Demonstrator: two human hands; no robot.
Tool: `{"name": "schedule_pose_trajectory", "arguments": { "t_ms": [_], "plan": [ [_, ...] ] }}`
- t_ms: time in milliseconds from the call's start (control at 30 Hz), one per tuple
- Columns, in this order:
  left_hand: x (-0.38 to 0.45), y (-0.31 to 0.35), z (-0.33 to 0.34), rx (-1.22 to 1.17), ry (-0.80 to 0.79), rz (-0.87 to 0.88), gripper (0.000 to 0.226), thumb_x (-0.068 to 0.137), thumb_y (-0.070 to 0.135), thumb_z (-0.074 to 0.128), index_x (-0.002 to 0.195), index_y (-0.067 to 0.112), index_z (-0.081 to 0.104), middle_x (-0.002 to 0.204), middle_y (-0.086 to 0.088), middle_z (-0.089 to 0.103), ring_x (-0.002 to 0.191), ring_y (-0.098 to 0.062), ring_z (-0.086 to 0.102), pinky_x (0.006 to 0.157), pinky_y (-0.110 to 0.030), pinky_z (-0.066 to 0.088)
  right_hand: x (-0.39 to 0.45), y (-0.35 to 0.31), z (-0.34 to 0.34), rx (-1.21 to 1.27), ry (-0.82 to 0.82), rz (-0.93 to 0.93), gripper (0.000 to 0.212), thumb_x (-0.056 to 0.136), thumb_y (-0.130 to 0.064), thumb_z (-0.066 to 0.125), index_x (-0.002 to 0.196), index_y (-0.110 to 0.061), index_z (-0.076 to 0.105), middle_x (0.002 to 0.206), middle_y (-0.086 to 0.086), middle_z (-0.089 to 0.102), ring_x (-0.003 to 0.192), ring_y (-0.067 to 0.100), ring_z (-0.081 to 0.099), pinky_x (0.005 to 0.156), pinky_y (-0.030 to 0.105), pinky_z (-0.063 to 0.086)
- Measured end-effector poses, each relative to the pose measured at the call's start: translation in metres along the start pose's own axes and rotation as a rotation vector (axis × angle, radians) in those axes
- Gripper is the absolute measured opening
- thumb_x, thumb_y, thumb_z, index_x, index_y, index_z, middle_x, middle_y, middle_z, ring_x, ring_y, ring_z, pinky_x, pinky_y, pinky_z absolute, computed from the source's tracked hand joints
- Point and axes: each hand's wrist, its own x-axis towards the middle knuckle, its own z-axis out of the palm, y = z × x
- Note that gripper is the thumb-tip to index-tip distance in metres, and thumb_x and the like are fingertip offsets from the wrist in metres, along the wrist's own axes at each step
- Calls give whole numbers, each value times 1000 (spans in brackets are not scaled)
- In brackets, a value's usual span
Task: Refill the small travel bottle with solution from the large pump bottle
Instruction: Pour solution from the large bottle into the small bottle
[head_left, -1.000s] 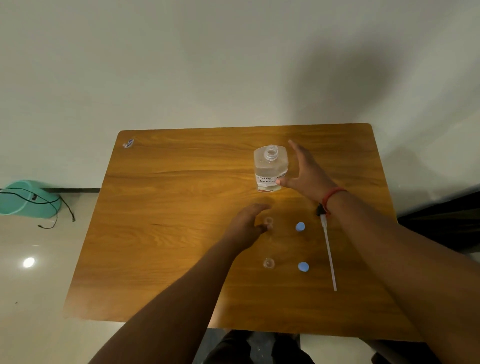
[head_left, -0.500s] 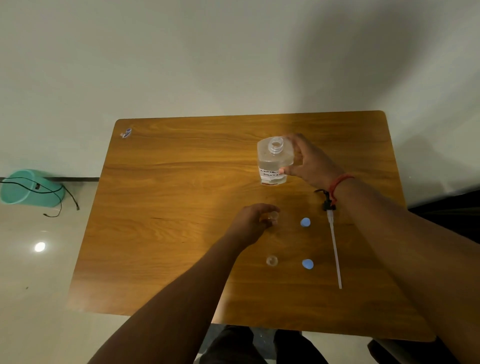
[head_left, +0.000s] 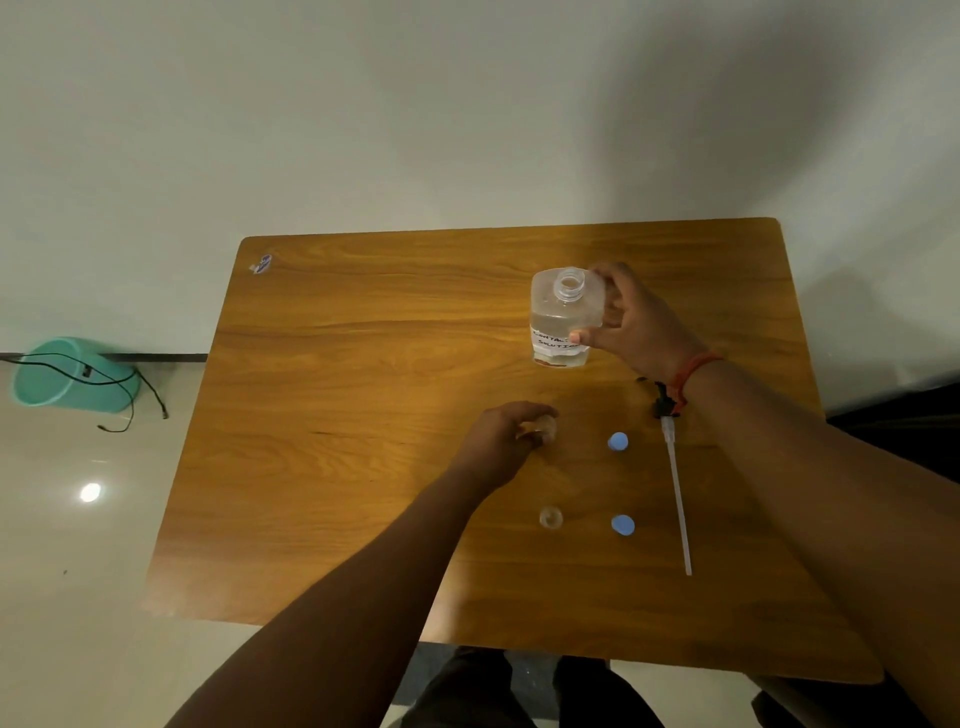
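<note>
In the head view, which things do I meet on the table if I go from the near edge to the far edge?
Near small bottle and near blue cap side by side → far blue cap → left hand holding the other small bottle → large bottle gripped by right hand → sticker.

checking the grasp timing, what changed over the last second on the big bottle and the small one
The right hand, open beside the large bottle a second ago, now grips it. The bottle looks slightly tipped, possibly lifting. The left hand stays curled round the far small bottle. The near small bottle, both blue caps and the pump tube have not moved on the table.
</note>
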Motion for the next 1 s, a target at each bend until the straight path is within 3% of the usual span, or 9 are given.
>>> {"name": "schedule_pose_trajectory", "arguments": {
  "t_ms": [100, 267, 433, 500, 600, 700, 833, 933, 1000],
  "plan": [
    [-4, 4, -7, -13, 22, 13, 36, 92, 5, 72, 126, 16, 71, 129, -7, 69, 120, -19, 62, 102, -33, 52, -10, -6, -7, 37, 59, -16, 70, 76, -22, 82, 131, -34, 41, 130, -11, 55, 120, 11, 56, 94, 30, 53],
    [-9, 18, -24, -24, 63, 51, 31, 93, 12, 73, 124, 14, 71, 129, -3, 70, 118, -18, 64, 96, -28, 51, -24, -27, -27, 62, 110, -82, 72, 78, -20, 81, 134, -42, 42, 133, -7, 55, 118, 8, 58, 89, 25, 54],
    [-15, 56, -54, -64, 66, 109, 22, 95, 15, 72, 117, 11, 74, 128, 0, 71, 121, -15, 63, 102, -33, 49, -47, -75, -50, 61, 127, -162, 73, 82, -17, 77, 132, -55, 41, 124, -28, 59, 111, -3, 61, 79, 11, 52],
    [-17, 77, -71, -45, 73, 141, 25, 96, 16, 72, 120, 10, 73, 128, 0, 71, 120, -13, 62, 99, -21, 47, -55, -96, -63, 35, 154, -208, 72, 82, -17, 77, 131, -56, 43, 123, -32, 58, 109, -5, 62, 78, 11, 53],
    [-24, 119, -100, -33, 86, 205, 28, 96, 16, 71, 124, 9, 71, 125, -1, 72, 115, -9, 63, 89, -4, 43, -70, -132, -85, 4, 210, -257, 70, 79, -28, 79, 134, -54, 44, 129, -17, 57, 108, -2, 64, 78, 18, 56],
    [-33, 168, -131, -39, 92, 280, 25, 98, 17, 69, 121, 10, 72, 122, -1, 73, 115, -9, 66, 98, -21, 48, -81, -171, -109, -53, 228, -323, 69, 79, -33, 79, 132, -58, 43, 127, -18, 58, 108, -1, 64, 79, 23, 58],
    [-50, 239, -176, -61, 140, 384, 25, 97, 19, 69, 120, 9, 73, 121, -2, 74, 116, -15, 68, 105, -34, 51, -99, -231, -139, -87, 302, -418, 69, 80, -28, 79, 123, -67, 43, 118, -36, 56, 105, -6, 63, 76, 12, 54],
    [-67, 291, -208, -78, 164, 452, 15, 96, 21, 71, 109, 14, 76, 118, 1, 75, 104, -16, 70, 99, -37, 54, -113, -277, -161, -141, 365, -479, 69, 78, -30, 80, 123, -68, 43, 120, -34, 57, 102, -9, 63, 73, 3, 47],
    [-78, 324, -226, -79, 178, 501, 13, 96, 23, 72, 106, 15, 76, 116, 4, 75, 91, -11, 69, 89, -33, 53, -119, -304, -175, -166, 389, -513, 69, 78, -31, 80, 132, -55, 45, 125, -25, 58, 101, -9, 63, 74, 2, 45]
  ]
}}
